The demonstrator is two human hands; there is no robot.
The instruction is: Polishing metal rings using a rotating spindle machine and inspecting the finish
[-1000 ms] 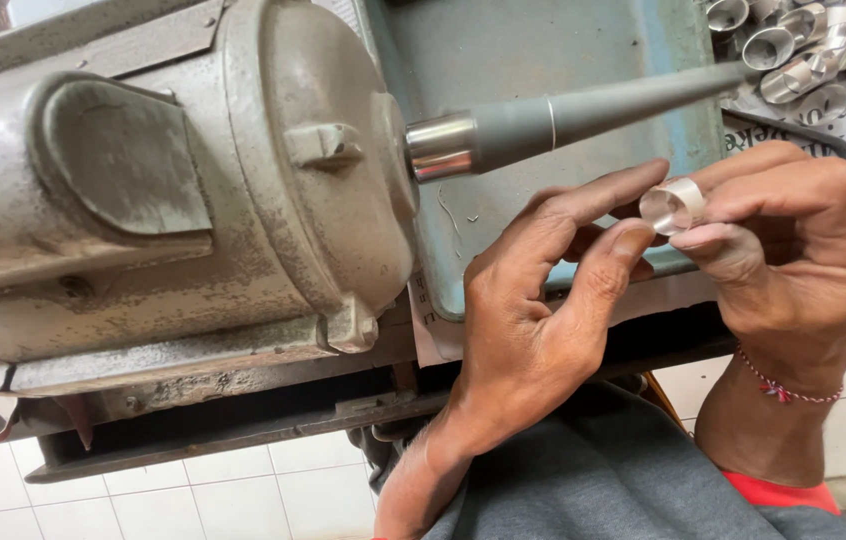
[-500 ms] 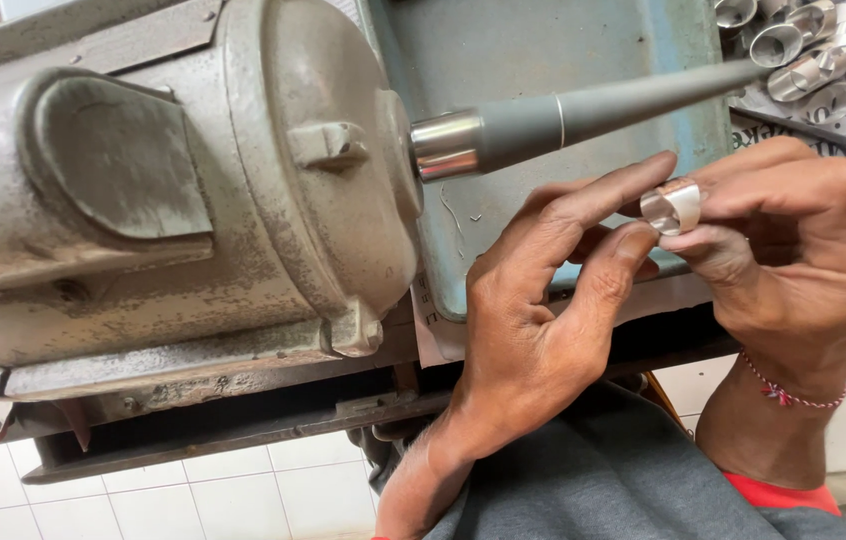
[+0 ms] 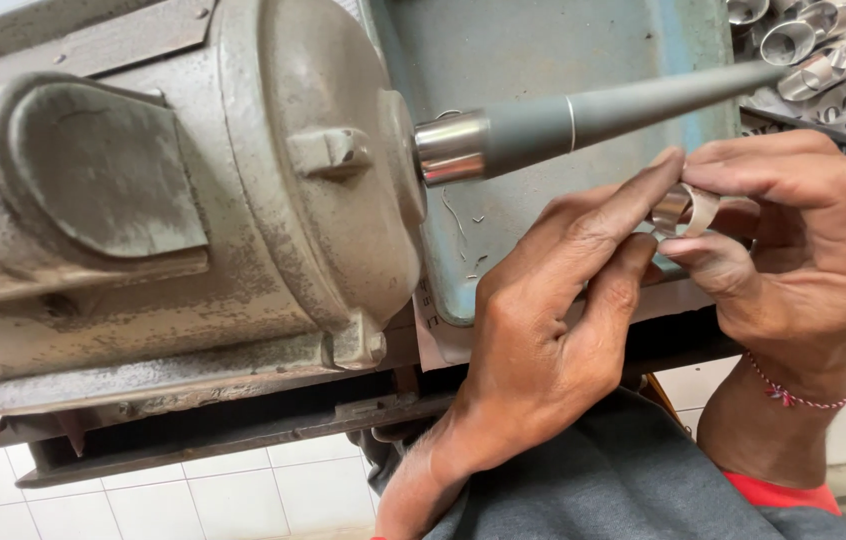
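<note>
Just below the tapered spindle point(image 3: 623, 115), a small silver ring point(image 3: 685, 208) sits pinched between left hand point(image 3: 553, 330) and right hand point(image 3: 803, 260), both grasping it. Judged risk: fingertips point(image 3: 658, 170) could brush the motor's point(image 3: 183, 200) spindle, or the ring could slip.

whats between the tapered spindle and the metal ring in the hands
In the head view, only a short open gap separates the tapered spindle from the metal ring below it, with the blue-green tray as backdrop. Left hand and right hand pinch the ring.
</note>
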